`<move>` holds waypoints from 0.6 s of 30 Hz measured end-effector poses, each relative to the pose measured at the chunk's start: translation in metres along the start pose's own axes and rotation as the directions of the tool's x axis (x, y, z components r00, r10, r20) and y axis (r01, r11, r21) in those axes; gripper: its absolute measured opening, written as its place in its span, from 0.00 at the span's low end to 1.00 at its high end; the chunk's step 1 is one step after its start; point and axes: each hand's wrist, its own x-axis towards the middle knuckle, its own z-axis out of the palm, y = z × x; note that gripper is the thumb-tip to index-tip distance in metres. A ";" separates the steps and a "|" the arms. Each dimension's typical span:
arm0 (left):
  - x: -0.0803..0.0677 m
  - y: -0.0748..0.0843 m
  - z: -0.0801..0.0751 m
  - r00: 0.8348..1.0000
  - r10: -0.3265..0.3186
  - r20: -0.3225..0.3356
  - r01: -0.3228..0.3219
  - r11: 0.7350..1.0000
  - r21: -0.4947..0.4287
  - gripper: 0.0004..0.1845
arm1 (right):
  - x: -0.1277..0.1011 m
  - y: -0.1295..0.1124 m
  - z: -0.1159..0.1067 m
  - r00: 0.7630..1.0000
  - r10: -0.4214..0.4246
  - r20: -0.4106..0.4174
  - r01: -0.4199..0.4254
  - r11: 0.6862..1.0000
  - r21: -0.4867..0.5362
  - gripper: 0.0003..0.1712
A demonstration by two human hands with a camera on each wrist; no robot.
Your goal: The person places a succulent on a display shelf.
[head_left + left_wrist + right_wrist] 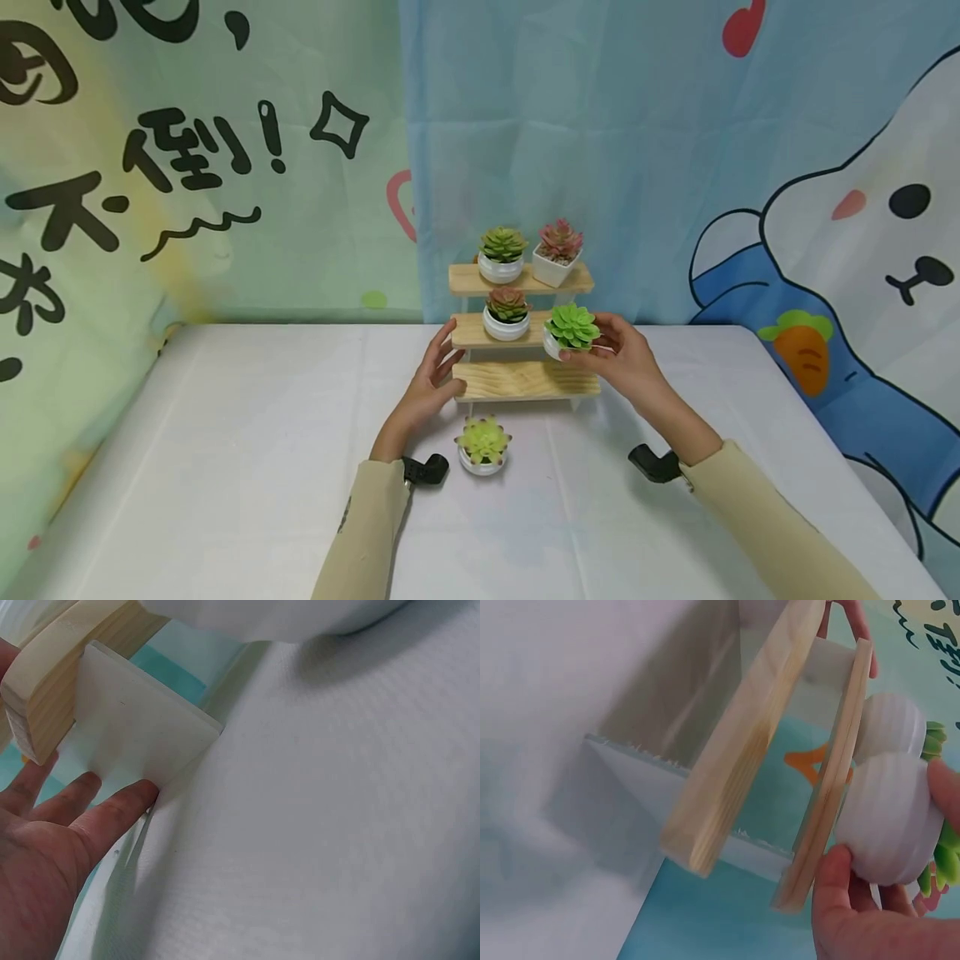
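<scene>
My right hand point(626, 354) pinches a small white pot with a bright green succulent point(572, 325) at the right end of the middle step. In the right wrist view the ribbed white pot point(891, 817) is between thumb and fingers, close against the board. Across the three-step wooden stand point(525, 381), my left hand point(423, 396) touches its left end. The left wrist view shows those fingers fairly straight against the white side panel point(135, 720). Beside the held pot stands a reddish-green succulent point(507, 312) in a round white pot.
On the top step are a green succulent point(502, 254) and a pink succulent point(558, 252) in a squarish pot. A yellow-green succulent point(483, 446) stands on the white tablecloth point(247, 450) before the stand. Printed curtains point(555, 108) hang behind.
</scene>
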 end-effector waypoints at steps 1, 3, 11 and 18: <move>-0.002 0.003 0.001 1.000 -0.005 0.004 0.005 1.000 -0.002 0.49 | 0.002 -0.001 0.001 1.000 0.005 -0.006 -0.005 1.000 0.009 0.45; -0.004 0.010 0.003 1.000 -0.014 0.013 0.014 1.000 -0.001 0.49 | 0.007 -0.002 0.004 1.000 0.013 -0.014 -0.013 1.000 0.022 0.45; -0.008 0.019 0.005 1.000 -0.021 0.012 0.021 1.000 -0.008 0.48 | 0.018 -0.002 0.009 1.000 -0.020 -0.006 0.020 0.998 0.064 0.44; -0.001 -0.004 0.000 1.000 0.011 -0.001 -0.011 1.000 -0.007 0.49 | 0.023 -0.003 0.013 1.000 -0.017 -0.021 0.019 0.998 0.067 0.45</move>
